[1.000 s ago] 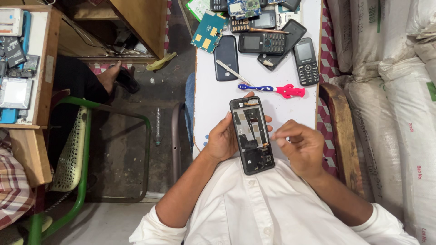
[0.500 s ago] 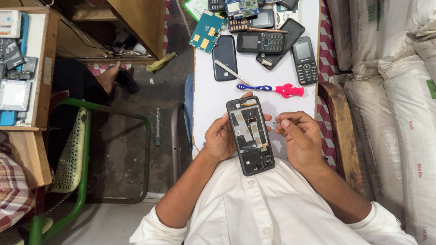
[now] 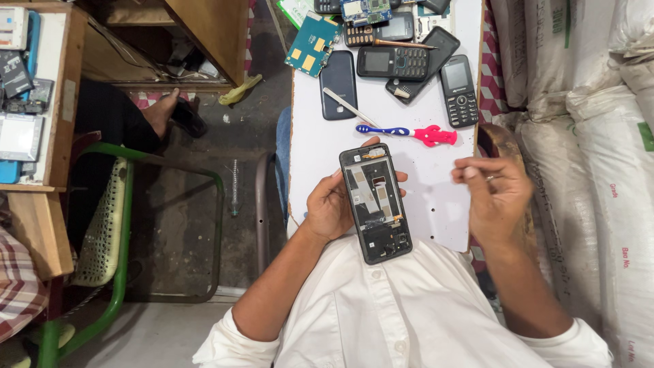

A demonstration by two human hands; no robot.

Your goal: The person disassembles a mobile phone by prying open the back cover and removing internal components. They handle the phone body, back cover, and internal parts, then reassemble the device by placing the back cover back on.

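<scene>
My left hand (image 3: pixel 332 206) holds an opened black smartphone (image 3: pixel 376 202), back cover off, its inner frame and parts facing up, over the near part of a white table (image 3: pixel 436 204). My right hand (image 3: pixel 495 196) is off to the right of the phone, over the table's right edge, with thumb and fingertips pinched together. Whether a small part sits in the pinch is too blurred to tell. Beyond the phone lies a toothbrush (image 3: pixel 407 132) with a blue and white handle and a pink head.
At the far end of the table lie several keypad phones (image 3: pixel 459 90), a dark back cover (image 3: pixel 338 84), a metal pry tool (image 3: pixel 349 106) and a teal circuit board (image 3: pixel 312 43). White sacks (image 3: pixel 599 157) stand at right. A green chair (image 3: pixel 116 232) and wooden shelves (image 3: pixel 34 136) are at left.
My right hand has pulled away from the phone's right side and moved right toward the table edge. The phone stays in my left hand, nearly unmoved.
</scene>
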